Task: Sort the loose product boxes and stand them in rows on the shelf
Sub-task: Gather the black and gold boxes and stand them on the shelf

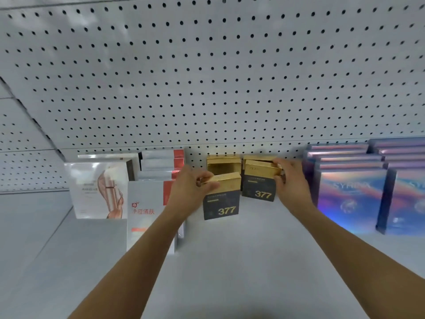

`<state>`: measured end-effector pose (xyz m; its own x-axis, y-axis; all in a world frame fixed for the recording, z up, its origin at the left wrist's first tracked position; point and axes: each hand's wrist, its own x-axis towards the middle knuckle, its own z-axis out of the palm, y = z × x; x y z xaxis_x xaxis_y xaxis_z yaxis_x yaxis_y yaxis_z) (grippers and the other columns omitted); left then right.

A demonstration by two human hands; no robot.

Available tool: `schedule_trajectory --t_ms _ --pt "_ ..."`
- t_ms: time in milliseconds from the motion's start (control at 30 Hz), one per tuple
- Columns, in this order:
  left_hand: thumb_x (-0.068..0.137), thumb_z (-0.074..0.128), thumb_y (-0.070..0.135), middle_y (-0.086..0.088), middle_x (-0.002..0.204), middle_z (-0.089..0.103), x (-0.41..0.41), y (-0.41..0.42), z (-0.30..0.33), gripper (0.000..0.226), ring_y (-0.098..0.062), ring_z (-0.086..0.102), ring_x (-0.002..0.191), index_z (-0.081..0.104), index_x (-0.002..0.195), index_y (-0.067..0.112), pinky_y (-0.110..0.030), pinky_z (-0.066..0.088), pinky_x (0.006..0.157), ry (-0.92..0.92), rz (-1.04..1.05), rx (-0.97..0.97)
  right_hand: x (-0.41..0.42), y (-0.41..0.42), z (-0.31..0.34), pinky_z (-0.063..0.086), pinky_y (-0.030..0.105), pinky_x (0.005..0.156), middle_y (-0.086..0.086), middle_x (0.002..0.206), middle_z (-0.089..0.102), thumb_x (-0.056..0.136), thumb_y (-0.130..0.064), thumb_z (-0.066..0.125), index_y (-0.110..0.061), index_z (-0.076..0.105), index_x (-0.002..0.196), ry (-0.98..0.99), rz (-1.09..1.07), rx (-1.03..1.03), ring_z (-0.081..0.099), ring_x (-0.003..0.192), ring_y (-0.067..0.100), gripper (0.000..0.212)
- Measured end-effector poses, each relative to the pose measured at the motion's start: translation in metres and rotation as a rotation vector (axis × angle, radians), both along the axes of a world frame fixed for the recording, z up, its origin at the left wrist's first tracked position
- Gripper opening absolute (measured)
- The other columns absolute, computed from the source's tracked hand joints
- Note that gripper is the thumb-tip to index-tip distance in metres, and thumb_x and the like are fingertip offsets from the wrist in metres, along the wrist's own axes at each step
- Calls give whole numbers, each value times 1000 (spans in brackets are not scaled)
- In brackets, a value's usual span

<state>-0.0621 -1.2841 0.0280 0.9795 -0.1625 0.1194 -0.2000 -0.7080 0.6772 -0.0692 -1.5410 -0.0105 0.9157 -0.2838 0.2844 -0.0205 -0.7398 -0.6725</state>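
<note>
Both forearms reach over the bare front of the shelf (pixel 230 261). The left hand (pixel 188 187) has its fingers curled round the gold top of the nearer 377 box (pixel 221 199), which stands upright. Just beyond and to the right, the right hand (pixel 291 178) grips the second 377 box (pixel 259 180) (slightly further back). More gold boxes (pixel 223 163) stand behind, against the pegboard (pixel 207 77); the left box likely needs pushing back into line.

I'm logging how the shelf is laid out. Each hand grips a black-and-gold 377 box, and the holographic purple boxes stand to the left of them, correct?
Not quite. The head view shows the holographic purple boxes to the right, not left. The rest holds: the left hand and the right hand each grip a 377 box.
</note>
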Motion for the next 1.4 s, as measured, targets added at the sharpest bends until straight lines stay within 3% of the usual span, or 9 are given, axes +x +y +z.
schedule_trajectory --t_ms 67,233,467,633,833,933,1033,1233,1400 --pt "85 69 41 5 96 66 11 -10 -4 27 -12 62 83 70 103 21 -17 45 65 -7 -24 75 -4 -1 -2 52 31 76 7 124 42 95 -4 46 -24 48 130 -17 14 -57 56 94 23 41" --pt "90 65 37 2 112 59 32 -29 -7 33 -11 57 92 63 118 19 -24 46 81 -89 13 222 -15 1 -4 51 31 70 5 144 28 90 -8 54 -23 39 139 22 45 -298 41 125 24 52" --pt "88 69 26 -5 127 39 33 -39 -25 41 -19 52 107 43 120 20 -26 52 78 -228 90 327 -16 5 -3 50 35 89 0 156 9 90 -16 58 -27 15 149 139 111 -368 25 139 23 74" --pt "91 64 30 -3 133 37 29 -38 -33 49 -19 46 118 37 132 25 -26 52 72 -198 154 401 -9 3 3 41 42 104 1 157 6 89 -23 60 -21 13 149 168 149 -409 21 140 25 77" --pt "91 61 37 -1 146 37 18 -41 -26 63 -20 32 136 30 144 23 -37 35 108 -260 153 479 -15 6 12 15 42 117 4 159 5 91 -29 57 -22 16 150 136 176 -519 4 146 26 73" --pt "92 60 39 1 155 28 -1 -41 -23 69 -19 23 143 25 150 23 -37 18 117 -301 99 464 -27 14 14 17 41 116 6 158 14 92 -28 56 -21 26 148 83 238 -502 9 146 26 64" --pt "92 59 46 3 155 30 -30 -39 -24 68 -18 24 144 29 149 25 -38 15 118 -305 84 421 -45 26 12 28 40 112 5 152 31 92 -27 56 -20 36 143 30 310 -483 28 140 25 55" --pt "89 50 59 8 146 42 -96 -8 -24 62 -15 39 135 36 143 31 -39 31 115 -190 172 254 -85 69 19 37 21 96 -8 142 43 95 -32 54 -28 38 141 57 412 -238 46 126 10 49" --pt "84 40 67 0 130 62 -151 49 -22 65 -24 64 112 55 130 25 -49 52 90 -219 310 135 -122 123 25 41 18 93 -11 131 55 94 -40 49 -29 47 134 35 491 -93 55 114 4 41"
